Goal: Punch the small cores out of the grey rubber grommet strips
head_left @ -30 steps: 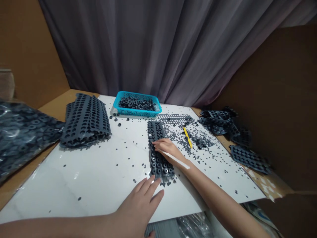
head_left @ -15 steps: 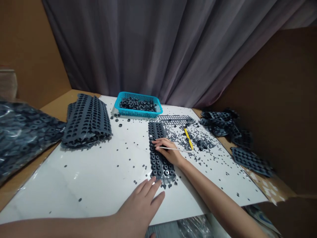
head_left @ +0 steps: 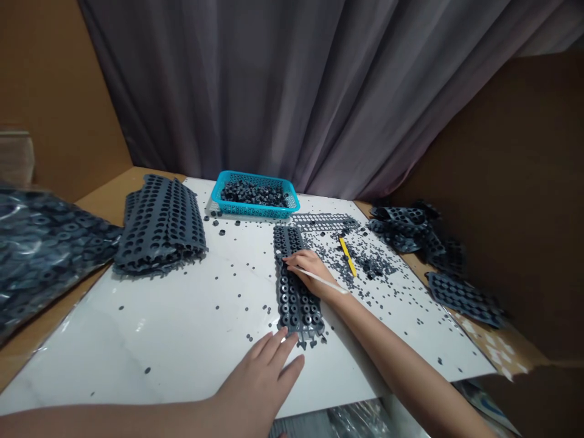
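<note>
A dark grey rubber sheet (head_left: pixel 289 237) with rows of ring-shaped pieces lies lengthwise on the white tabletop. Over its middle, my right hand (head_left: pixel 310 271) pinches a thin white stick (head_left: pixel 326 282), whose near end reaches back over the wrist. Its tip and the fingertips are down at the sheet's left column of rings; exactly what the tip touches is too small to tell. My left hand (head_left: pixel 269 365) lies flat with fingers spread, its fingertips at the sheet's near edge.
A blue basket (head_left: pixel 255 211) of small dark pieces stands at the back. Folded perforated sheets (head_left: pixel 159 225) and a plastic bag of dark parts (head_left: pixel 45 249) are on the left. On the right are a yellow tool (head_left: pixel 347 257), scattered small discs and more dark sheets (head_left: pixel 463 298).
The white stick has tilted, its rear end swinging down toward my right wrist. My right hand has shifted slightly; my left hand stays in place.
</note>
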The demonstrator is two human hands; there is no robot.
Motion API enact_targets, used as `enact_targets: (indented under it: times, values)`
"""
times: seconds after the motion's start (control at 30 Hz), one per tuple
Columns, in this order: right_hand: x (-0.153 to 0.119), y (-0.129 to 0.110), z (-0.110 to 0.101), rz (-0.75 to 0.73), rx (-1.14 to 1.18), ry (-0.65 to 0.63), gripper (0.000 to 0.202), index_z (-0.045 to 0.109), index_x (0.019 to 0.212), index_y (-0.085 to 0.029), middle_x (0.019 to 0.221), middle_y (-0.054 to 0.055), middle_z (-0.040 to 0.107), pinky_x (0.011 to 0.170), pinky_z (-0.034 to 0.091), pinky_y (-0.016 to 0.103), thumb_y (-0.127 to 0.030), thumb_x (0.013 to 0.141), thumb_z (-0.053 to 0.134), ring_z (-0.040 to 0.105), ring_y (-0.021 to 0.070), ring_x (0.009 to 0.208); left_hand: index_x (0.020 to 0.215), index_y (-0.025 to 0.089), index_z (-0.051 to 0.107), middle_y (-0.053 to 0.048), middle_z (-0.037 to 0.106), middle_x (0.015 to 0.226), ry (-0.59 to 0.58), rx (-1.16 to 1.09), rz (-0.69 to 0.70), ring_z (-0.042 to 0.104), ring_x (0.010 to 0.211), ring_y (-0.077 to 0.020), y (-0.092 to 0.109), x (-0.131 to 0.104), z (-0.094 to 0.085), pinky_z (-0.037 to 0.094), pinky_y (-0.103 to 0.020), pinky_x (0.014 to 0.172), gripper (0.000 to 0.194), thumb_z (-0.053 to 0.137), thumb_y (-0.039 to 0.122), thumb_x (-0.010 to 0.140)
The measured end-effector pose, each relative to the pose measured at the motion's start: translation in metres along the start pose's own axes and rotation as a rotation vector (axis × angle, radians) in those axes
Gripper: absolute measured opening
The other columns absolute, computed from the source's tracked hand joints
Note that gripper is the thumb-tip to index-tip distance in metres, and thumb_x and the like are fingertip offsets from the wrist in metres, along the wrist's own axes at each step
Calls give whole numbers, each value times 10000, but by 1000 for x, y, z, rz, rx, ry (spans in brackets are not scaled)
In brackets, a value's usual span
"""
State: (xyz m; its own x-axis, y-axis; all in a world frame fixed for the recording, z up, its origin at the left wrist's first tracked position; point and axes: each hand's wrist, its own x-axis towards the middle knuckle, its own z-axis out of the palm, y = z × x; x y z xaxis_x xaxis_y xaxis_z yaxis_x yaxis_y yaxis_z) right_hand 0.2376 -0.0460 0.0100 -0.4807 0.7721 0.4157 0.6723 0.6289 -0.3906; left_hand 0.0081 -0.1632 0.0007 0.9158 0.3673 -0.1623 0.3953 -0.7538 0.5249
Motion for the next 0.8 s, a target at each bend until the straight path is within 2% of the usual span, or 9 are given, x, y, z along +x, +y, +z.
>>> enact_targets:
  times: [0.1,0.2,0.33,0.47,0.57,0.63,0.8]
  values:
    - [2,5,0,43,10,80,203,611,878,-224,1014,91,697,843,488,416,-332,950,456,623,224,947,1458,106,267,-174,106,1547,32,24,21,63,1402,-373,-4,-1,6,127,-504,1131,831,547,527,798]
    - [0,3,2,92,150,154,161,601,884,-224,1010,84,697,848,501,409,-329,938,491,628,215,960,1464,121,257,-158,111,1550,65,36,39,64,1404,-366,-7,-1,10,127,-491,1135,822,523,555,819]
    - [-3,-5,5,101,267,128,154,601,845,-220,1048,87,701,881,487,419,-346,912,543,614,221,1022,1464,136,264,-152,120,1550,55,30,15,77,1403,-367,-7,0,11,128,-500,1133,800,530,542,828]
    - [-3,-5,8,86,220,94,154,600,843,-225,1022,85,714,879,474,425,-348,914,540,611,225,1016,1459,126,279,-161,131,1545,48,7,19,85,1402,-371,-4,0,4,137,-503,1132,801,523,554,826]
    - [0,0,8,69,121,67,150,599,870,-231,1018,74,716,883,448,433,-344,926,519,614,228,999,1453,127,292,-162,152,1541,36,12,10,98,1404,-356,-2,-1,1,155,-494,1131,713,497,470,863]
    - [3,3,7,61,76,62,159,603,874,-235,1011,66,715,879,437,433,-345,933,505,623,228,971,1453,136,294,-156,152,1542,42,23,6,106,1403,-354,-3,0,3,153,-493,1132,682,500,417,867]
    - [13,11,5,91,69,93,160,620,902,-242,988,49,718,862,440,419,-347,935,504,640,224,915,1463,152,269,-147,125,1548,69,37,10,101,1399,-374,-8,3,15,149,-515,1128,767,576,404,806]
